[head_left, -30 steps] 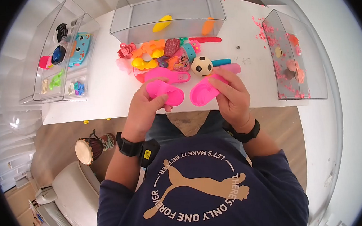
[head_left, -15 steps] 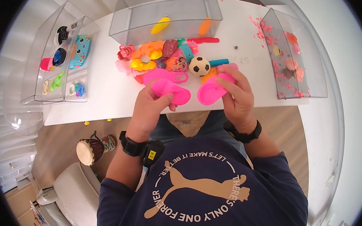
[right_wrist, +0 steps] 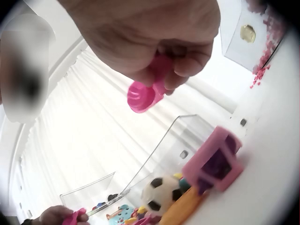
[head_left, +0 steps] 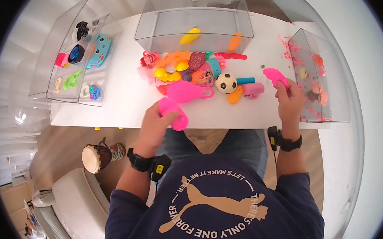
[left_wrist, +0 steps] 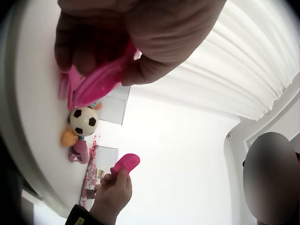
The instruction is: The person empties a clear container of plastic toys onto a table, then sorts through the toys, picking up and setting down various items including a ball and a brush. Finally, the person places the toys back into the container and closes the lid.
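Note:
In the head view my left hand (head_left: 155, 124) pinches a pink slipper-shaped toy (head_left: 171, 110) near the table's front edge, thumb on top. A larger pink piece (head_left: 185, 91) with a slotted handle lies on the table just beyond it. My right hand (head_left: 290, 101) holds a second pink slipper-shaped toy (head_left: 274, 75) up by one end, left of the right-hand clear bin. The right wrist view shows that toy's hollow end (right_wrist: 141, 97) sticking out below the fingers, which partly hide it.
A toy pile (head_left: 180, 66), football (head_left: 226, 83), orange piece (head_left: 235, 95) and pink-purple toy (head_left: 254, 90) lie mid-table. Clear bins stand at the back (head_left: 195, 44), left (head_left: 77, 100) and right (head_left: 324, 121); the right one has pink bits in and around it.
My right hand has moved right, away from my left, carrying its pink toy towards the right-hand bin. My left hand keeps its toy, now turned more upright. The head view has shifted slightly.

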Motion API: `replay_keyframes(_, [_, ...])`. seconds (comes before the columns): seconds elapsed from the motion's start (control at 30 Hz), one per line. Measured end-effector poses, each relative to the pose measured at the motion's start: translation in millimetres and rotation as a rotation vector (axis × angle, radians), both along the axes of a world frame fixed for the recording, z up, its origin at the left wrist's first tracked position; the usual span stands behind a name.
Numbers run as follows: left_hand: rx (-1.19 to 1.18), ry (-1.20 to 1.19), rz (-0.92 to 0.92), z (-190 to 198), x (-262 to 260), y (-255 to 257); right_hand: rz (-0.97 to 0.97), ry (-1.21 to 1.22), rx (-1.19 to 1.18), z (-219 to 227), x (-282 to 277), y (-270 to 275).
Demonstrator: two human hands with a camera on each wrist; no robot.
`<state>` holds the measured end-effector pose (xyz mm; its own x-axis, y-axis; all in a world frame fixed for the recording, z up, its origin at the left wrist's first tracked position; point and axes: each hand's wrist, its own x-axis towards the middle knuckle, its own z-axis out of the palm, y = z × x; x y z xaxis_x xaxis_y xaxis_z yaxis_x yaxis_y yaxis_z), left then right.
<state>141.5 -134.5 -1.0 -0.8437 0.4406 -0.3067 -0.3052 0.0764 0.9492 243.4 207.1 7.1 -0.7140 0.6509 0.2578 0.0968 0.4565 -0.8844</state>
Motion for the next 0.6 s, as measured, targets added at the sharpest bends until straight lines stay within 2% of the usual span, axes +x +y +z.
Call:
replay_keyframes(0.03, [0.008, -0.013, 0.014, -2.4, -4.4, -6.2, -0.054, -0.077, -0.023, -2.2, -4.0, 12.4])
replay_keyframes(0.13, [0.083, -0.089, 0.122, -11.3, -16.4, -21.6, 0.019, -0.274, -0.105, -8.7, -14.8, 49.4])
replay_keyframes(0.17, [0.108, -0.102, 0.198, -10.3, -17.1, -21.8, 0.031, -0.318, -0.108, -11.0, -17.7, 55.1])
replay_keyframes(0.23, [0.136, -0.112, 0.236, -14.3, -22.2, -29.6, 0.068, -0.403, -0.116, -15.5, -28.5, 60.6])
replay_keyframes(0.37, [0.196, -0.152, 0.299, -21.6, -24.6, -37.2, 0.175, -0.447, -0.067, -21.4, -50.6, 68.4])
replay_keyframes(0.6, [0.124, -0.116, 0.357, -34.0, -30.1, -50.4, 0.267, -0.492, -0.078, -16.9, -76.3, 64.7])
